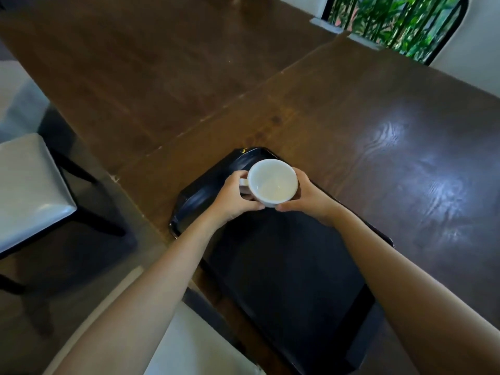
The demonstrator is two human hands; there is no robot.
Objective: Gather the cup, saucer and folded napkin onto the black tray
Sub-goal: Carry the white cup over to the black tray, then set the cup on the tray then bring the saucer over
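White cup (pixel 272 182) held over far end of black tray (pixel 286 269), left hand (pixel 234 197) wrapped at handle side, right hand (pixel 305 196) cupping opposite wall. Tray flat on dark wooden table (pixel 378 125). Grey-seated chair (pixel 29 185) at left.

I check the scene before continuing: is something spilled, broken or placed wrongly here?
Nothing looks spilled or broken. Both hands, left hand and right hand, hold the white cup upright over the black tray. No saucer or napkin is in view.
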